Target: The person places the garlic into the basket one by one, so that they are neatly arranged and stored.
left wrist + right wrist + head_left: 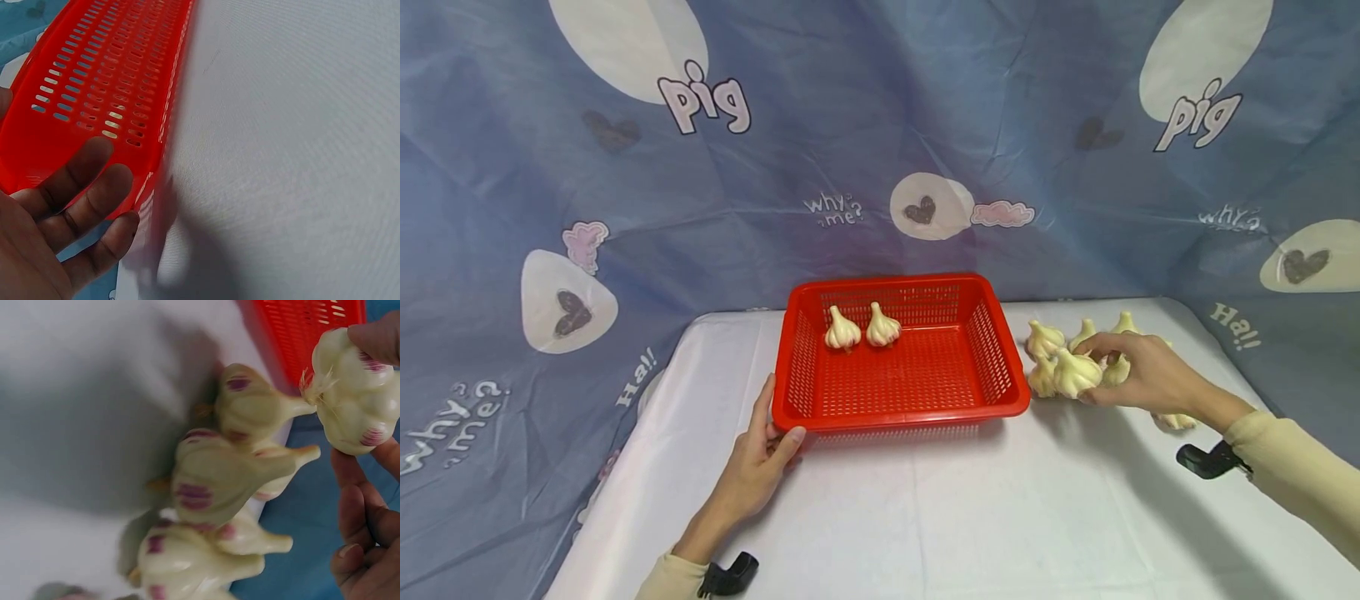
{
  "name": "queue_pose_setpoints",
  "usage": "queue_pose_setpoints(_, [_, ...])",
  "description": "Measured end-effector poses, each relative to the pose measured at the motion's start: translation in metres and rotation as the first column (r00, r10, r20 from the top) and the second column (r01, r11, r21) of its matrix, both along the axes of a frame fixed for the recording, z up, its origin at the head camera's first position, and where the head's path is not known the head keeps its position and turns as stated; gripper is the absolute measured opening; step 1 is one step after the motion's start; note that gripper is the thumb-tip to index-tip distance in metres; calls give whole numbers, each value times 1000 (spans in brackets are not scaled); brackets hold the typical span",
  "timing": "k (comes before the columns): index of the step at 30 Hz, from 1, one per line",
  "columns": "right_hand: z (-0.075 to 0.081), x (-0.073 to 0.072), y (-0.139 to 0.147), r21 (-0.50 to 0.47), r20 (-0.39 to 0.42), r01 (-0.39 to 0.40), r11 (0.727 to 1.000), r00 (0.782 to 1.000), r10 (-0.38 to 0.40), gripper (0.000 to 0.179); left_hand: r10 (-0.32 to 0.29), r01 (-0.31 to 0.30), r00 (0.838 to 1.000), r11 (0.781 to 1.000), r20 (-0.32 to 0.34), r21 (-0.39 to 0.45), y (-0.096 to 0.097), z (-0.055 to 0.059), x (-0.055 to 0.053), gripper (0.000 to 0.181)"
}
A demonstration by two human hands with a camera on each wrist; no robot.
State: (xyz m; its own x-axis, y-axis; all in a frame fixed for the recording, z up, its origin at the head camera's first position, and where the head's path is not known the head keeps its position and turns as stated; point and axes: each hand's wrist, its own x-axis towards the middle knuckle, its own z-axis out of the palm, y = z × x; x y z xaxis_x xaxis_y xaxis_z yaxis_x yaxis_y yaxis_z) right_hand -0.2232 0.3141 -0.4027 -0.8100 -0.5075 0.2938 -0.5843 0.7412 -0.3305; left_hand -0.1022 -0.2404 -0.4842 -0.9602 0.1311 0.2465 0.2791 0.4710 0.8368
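In the red basket [1000, 367], two garlic bulbs [862, 327]; right hand [1142, 375] grips one bulb [1075, 372].

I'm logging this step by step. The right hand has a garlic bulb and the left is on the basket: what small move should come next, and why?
Probably carry the bulb left over the basket rim. The right hand already grips it, two bulbs lie inside, and the left hand steadies the near corner.
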Motion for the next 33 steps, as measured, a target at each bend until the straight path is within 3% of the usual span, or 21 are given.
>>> queue_pose_setpoints(5, [4, -10, -14, -40, 79, 47, 998, 996, -44, 49, 1, -1, 1000, 1000, 8, 2, -1, 0, 1, 87])
queue_pose_setpoints(16, [15, -39, -41, -123, 172, 137, 983, 978, -115, 47, -11, 11, 1000, 1000, 16, 12, -2, 1, 0, 87])
queue_pose_setpoints(24, [24, -59, -63, -167, 217, 157, 973, 969, -118, 47, -10, 10, 1000, 1000, 14, 8, -1, 2, 0, 87])
queue_pose_setpoints(33, [29, -71, -83, -223, 269, 156, 962, 959, -93, 48, -10, 10, 1000, 1000, 10, -7, -2, 1, -1, 87])
